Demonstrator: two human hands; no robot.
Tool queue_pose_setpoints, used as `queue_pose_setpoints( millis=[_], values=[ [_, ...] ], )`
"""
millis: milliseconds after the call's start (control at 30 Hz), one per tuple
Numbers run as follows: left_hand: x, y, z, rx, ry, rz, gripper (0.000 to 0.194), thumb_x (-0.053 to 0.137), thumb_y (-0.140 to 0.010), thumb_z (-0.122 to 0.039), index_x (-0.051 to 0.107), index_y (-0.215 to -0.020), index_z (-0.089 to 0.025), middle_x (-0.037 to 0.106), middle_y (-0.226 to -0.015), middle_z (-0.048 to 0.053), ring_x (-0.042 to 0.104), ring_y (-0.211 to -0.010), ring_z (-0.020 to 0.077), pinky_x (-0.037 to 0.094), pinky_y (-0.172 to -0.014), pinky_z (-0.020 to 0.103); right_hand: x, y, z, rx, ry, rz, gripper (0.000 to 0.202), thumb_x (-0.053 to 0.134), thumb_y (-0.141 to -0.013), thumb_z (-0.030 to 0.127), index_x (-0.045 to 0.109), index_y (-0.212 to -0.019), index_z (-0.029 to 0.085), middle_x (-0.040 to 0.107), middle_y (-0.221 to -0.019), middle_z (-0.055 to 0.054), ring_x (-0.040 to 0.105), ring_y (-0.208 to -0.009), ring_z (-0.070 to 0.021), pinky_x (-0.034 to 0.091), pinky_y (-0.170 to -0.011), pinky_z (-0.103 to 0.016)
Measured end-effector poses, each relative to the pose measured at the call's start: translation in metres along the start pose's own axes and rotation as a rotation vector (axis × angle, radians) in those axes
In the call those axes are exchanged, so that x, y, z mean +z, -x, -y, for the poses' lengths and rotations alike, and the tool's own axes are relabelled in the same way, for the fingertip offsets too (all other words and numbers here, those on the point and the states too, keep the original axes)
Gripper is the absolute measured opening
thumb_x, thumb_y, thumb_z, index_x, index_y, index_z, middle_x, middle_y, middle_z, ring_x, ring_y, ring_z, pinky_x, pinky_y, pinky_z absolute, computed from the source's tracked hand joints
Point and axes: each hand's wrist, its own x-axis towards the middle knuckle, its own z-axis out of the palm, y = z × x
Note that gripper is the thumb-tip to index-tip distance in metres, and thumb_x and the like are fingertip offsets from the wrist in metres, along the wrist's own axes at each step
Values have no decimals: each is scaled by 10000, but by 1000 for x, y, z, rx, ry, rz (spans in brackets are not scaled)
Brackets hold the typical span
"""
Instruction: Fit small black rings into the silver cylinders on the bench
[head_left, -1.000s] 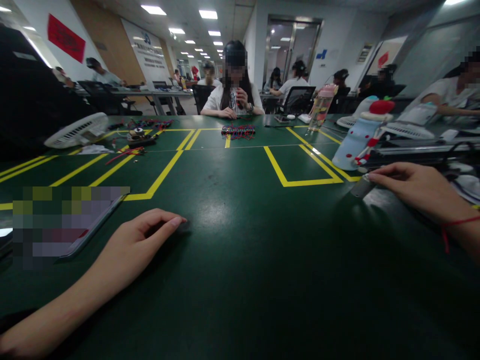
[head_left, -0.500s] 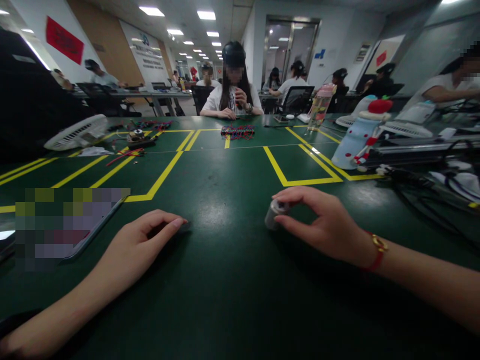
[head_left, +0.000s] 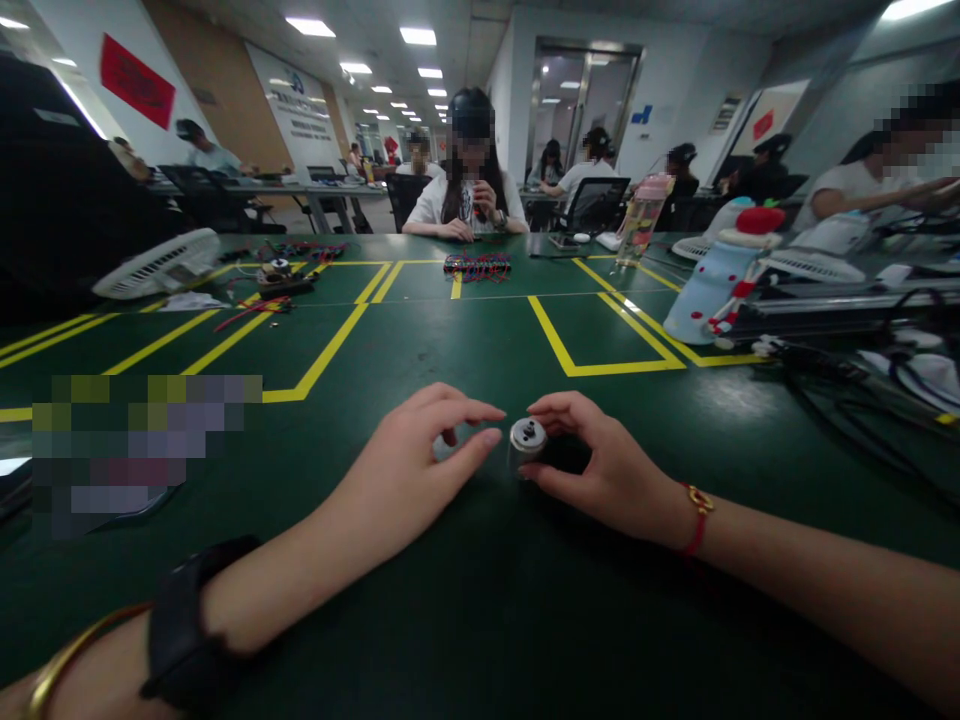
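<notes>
On green table (head_left: pixel 442 350), R hand (head_left: pixel 611 470) partly hides side of metal cyl. (head_left: pixel 527 438)

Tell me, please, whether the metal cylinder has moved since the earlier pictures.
Yes, the metal cylinder has moved left and nearer, away from the blue bottle, which has stayed in place.

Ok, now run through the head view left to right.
Left-side fan → left hand → metal cylinder → right hand → blue bottle → black cables.
</notes>
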Motion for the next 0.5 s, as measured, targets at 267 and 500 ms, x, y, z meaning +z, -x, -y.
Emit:
queue_pose_setpoints(
  millis=[267,500],
  values=[
    [3,-15,-15,25,60,-83,158,604,-867,-355,739,-913,-286,630,-877,-13,566,-767,144,416,-662,267,-1,0,3,-36,50,-16,425,663,-761,246,498,-1152,222,629,-1060,0,607,-939,-83,503,-857,-234],
    [25,-3,12,-63,-2,99,145,630,-841,-338,756,-891,-286,631,-871,7,595,-830,179,452,-740,300,0,0,5,-30,101,-47,366,648,-749,239,547,-1099,204,638,-1025,-18,607,-888,-103,506,-804,-251]
  ],
)
